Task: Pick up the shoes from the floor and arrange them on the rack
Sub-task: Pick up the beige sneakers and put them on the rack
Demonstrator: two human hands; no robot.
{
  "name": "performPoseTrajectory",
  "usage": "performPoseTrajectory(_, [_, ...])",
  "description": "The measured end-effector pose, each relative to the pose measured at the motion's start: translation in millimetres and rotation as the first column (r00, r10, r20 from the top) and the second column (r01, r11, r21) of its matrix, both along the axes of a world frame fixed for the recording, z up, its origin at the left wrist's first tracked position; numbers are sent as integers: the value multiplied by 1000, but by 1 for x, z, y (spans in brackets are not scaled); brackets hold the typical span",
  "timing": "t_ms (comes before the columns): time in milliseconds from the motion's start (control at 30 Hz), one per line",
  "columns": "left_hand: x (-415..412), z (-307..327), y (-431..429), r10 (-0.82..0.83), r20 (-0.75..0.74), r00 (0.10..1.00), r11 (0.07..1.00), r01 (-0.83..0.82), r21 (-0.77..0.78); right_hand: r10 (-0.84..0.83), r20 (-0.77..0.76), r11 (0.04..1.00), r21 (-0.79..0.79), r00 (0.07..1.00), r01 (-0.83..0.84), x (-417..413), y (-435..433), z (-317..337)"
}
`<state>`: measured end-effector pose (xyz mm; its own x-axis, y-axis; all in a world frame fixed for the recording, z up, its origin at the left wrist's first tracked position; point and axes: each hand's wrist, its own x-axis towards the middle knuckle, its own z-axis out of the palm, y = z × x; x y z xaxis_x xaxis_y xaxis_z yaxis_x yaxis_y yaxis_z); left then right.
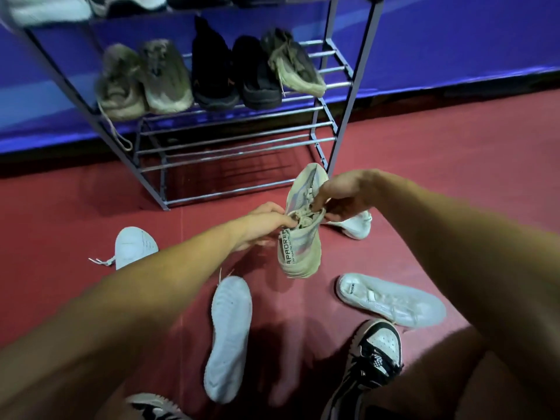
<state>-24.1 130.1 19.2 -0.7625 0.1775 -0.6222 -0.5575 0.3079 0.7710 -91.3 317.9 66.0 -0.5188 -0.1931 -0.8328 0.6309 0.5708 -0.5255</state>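
Above the red floor [439,183], just in front of the grey metal shoe rack [242,148], both hands meet on one pale beige knit sneaker with a lettered heel strap [300,256]. It is held clear of the ground, toe towards the rack and heel towards the person. The left hand [260,224] pinches the rim of the shoe's opening with curled fingers. The right hand [342,197] grips the tongue and laces from the other side, fingertips tucked in among them.

Just behind the right hand a white trainer [359,225] lies on the floor, partly hidden. Nearer the person, to the right, a white lace-up sneaker [391,300] lies on its side. Below the held shoe, a white shoe turned sole-up [228,334] lies lengthwise. Off to the left, past the left forearm, sits a white shoe with a loose lace [135,245]. A black-and-white sneaker [375,353] sits beside the person's bare leg.

On the rack's middle shelf, from the left edge: two olive knit shoes [145,80], two black shoes [233,71], and another olive knit shoe [294,65] tilted against them. The shelf above holds blurred pale shoes [48,10]. Behind the rack runs a blue wall [454,40].
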Motion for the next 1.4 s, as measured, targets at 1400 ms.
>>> performPoseTrajectory(1400, [-87,152,29,502,-198,842,824,-396,405,-283,-298,917,-364,912,165,-7,36,108])
